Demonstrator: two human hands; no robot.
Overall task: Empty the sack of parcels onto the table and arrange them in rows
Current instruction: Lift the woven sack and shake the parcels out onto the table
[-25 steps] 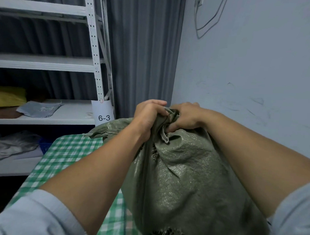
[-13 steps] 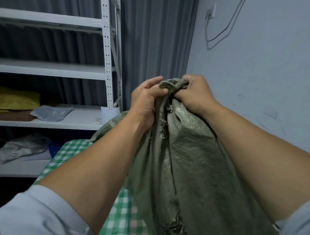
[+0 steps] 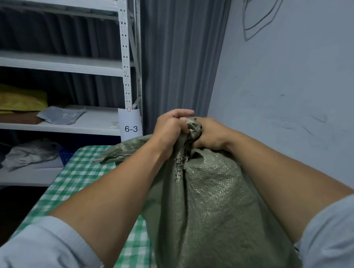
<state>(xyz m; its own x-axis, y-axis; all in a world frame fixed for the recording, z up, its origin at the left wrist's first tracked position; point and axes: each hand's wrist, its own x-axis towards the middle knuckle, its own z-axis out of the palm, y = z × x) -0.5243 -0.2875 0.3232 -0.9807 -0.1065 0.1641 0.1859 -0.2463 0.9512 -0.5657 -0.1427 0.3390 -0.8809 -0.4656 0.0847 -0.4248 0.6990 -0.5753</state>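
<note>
Shelving (image 3: 55, 125): left; I read tag (image 3: 131, 125) "6-3".
Table (image 3: 78, 169): green check cloth.
Left hand (image 3: 170, 129): clenched on neck of sack (image 3: 209, 207).
Sack: on table, upright, neck up; base cut off, contents hidden.
Right hand (image 3: 211, 135): grasps same neck.

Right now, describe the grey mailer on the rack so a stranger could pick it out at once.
Start at the white shelving rack left of the curtain; find the shelf with the 6-3 label. The grey mailer lies flat there, left of the label. Unlike the bulky yellow bag beside it, it is thin and pale grey.
</note>
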